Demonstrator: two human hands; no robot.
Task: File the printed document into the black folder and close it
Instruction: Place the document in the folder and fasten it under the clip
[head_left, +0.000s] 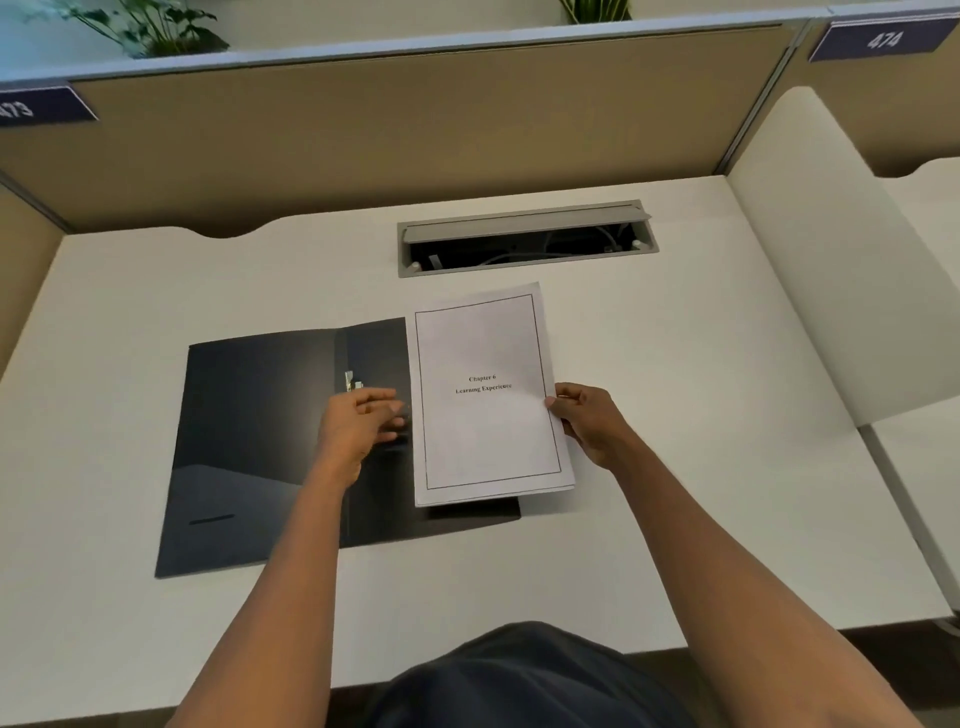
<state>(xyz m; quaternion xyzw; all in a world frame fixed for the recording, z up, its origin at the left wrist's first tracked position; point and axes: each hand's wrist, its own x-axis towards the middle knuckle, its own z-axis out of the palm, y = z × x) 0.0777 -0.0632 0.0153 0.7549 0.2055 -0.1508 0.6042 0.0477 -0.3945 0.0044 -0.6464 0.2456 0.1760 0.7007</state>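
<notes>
The black folder (244, 441) lies open and flat on the white desk (675, 493). A metal clip (352, 382) sits by its spine. The printed document (485, 395), a white stack with a framed title page, rests over the folder's right half, a little tilted. My right hand (589, 423) pinches the document's right edge. My left hand (361, 426) hovers over the spine just left of the document, fingers curled loosely near the clip; I cannot tell whether it touches the paper or the clip.
An open grey cable tray (524, 241) is set into the desk behind the document. Beige partition panels (363, 130) wall the back, and a white divider (831, 260) stands at the right. My dark-clothed lap (524, 680) is at the desk's near edge.
</notes>
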